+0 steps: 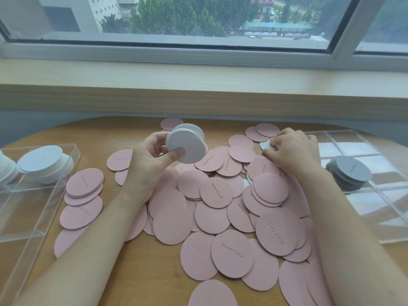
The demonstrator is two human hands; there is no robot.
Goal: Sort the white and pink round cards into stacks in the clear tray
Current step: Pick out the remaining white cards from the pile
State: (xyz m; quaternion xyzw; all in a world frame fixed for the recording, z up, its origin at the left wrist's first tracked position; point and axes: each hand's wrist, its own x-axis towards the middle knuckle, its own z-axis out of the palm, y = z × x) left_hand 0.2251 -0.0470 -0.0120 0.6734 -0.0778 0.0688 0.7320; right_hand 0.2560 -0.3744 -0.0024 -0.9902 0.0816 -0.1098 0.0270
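White round cards [186, 145] sit bunched in a stack in our left hand [150, 159], raised above the table [132, 257] with the stack tilted on edge toward us; our thumb presses the near face and the curled fingers wrap behind the far side, so that hand is clamped on the stack. The left forearm runs up from the lower left corner, wrist bent slightly inward. Our right hand [292, 152] lies palm down at the far right side of the heap, knuckles up, fingers curled, their tips pinching the edge of a single white card [266, 145] that lies on the table among the pink ones. The right forearm crosses the heap from the lower right. Pink round cards [216, 192] lie scattered and overlapping across the middle of the table, some stamped with writing. On the left, a clear tray [26, 217] holds a stack of white cards [44, 164] in its far compartment. On the right, another clear tray [375, 208] holds a stack of grey-looking cards [350, 171].
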